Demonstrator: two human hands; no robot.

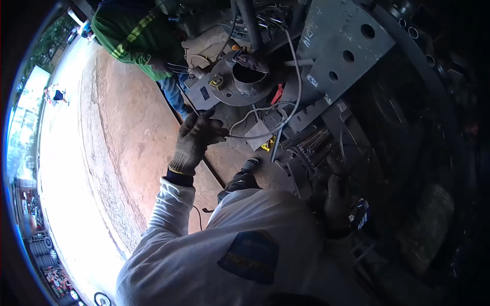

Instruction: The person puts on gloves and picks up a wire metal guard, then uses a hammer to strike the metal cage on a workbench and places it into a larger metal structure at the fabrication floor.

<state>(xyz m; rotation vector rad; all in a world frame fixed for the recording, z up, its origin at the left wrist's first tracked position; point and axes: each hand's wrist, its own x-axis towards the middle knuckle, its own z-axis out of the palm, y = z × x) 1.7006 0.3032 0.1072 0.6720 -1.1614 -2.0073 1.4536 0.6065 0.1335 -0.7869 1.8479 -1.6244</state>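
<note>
Head view: gloved left hand [196, 140] grips white cable [286, 109] near flanged pipe [245, 81]; right hand's [337, 196] grip unclear.

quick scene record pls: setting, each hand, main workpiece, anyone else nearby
setting: workshop edge, reddish floor, metal parts piled at right
left hand: gloved, raised, closed on a thin pale cable
right hand: dark glove, low in shadow beside a bundle of metal rods; grip cannot be told
workpiece: round flange with short pipe stub, next to a grey plate with holes
other person: green high-visibility sleeve, their hand on the pipe rim
</note>
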